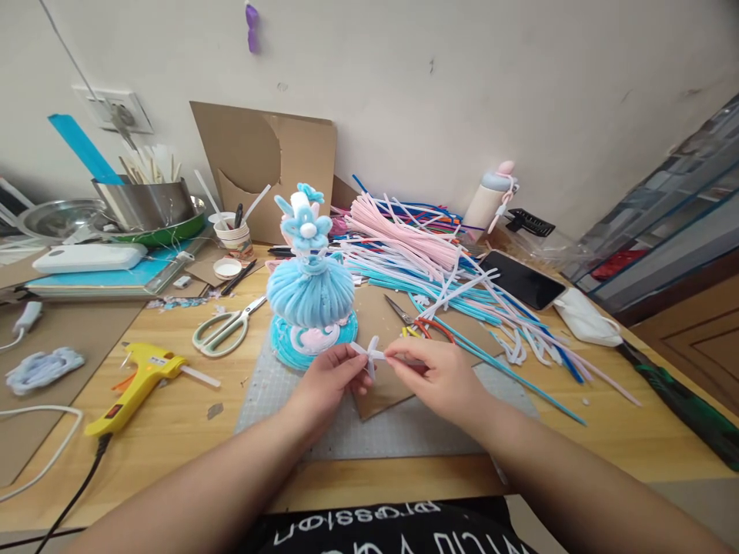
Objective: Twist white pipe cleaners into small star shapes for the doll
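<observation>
Between my two hands is a small white pipe-cleaner piece (372, 355) with several short arms, like a cross or little flower. My left hand (338, 375) pinches it from the left, and my right hand (430, 373) grips its right arm between thumb and fingertips. Just behind my left hand stands a blue pipe-cleaner figure (312, 288) with a rounded pleated skirt and a flower on top. It rests on a round blue, pink and white base (282, 346). Orange-handled scissors (433, 329) lie behind my right hand.
A yellow glue gun (138, 385) and white-handled scissors (228, 331) lie on the left. Bundled pipe cleaners (404, 238) spread across the back right, near a black phone (523, 278). Beneath my hands are cardboard (381, 396) and a grey cutting mat (323, 435).
</observation>
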`<control>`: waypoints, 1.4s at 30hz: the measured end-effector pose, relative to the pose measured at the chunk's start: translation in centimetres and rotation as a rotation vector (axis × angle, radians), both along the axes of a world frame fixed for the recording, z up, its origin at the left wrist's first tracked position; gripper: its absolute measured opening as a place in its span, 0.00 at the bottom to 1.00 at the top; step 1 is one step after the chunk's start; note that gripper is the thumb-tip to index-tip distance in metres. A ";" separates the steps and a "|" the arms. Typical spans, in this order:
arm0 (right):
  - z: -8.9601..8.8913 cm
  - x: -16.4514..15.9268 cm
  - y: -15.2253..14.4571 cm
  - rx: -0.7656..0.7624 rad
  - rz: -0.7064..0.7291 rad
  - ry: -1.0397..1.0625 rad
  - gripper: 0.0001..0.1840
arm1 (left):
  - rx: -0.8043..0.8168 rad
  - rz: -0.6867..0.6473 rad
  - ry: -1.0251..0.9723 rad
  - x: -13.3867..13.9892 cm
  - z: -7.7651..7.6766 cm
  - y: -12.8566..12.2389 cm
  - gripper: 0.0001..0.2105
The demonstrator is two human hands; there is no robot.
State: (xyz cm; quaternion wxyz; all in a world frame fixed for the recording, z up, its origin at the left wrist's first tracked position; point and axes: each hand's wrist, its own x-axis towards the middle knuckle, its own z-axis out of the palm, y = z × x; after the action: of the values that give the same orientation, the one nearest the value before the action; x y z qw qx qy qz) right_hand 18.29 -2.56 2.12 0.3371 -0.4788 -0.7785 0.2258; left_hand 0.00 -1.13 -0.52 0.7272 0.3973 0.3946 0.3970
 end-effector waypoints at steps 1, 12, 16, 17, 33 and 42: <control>-0.2 -0.1 -0.1 0.016 0.009 -0.006 0.09 | -0.005 0.001 0.001 0.0 0.1 -0.1 0.11; -0.9 -0.5 -0.4 0.078 0.011 -0.111 0.11 | -0.012 0.014 -0.034 -0.1 0.4 -0.2 0.10; -0.9 -0.7 -0.4 0.095 -0.010 -0.120 0.10 | -0.007 0.011 -0.036 -0.2 0.4 -0.2 0.09; -0.9 -0.7 -0.4 0.097 -0.010 -0.123 0.10 | -0.005 0.007 -0.030 -0.2 0.4 -0.2 0.09; -1.4 -1.0 -1.0 0.245 0.021 -0.218 0.11 | 0.084 0.038 0.122 0.1 0.5 -0.1 0.11; -1.4 -1.4 -0.3 -0.299 -0.013 0.185 0.07 | -0.018 0.052 -0.018 -0.4 0.5 0.3 0.13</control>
State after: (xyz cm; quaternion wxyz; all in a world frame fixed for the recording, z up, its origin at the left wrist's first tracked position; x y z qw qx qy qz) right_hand 16.88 -2.90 0.76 0.3336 -0.5060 -0.6988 0.3801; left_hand -0.40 -0.79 -0.07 0.7238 0.3768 0.4016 0.4158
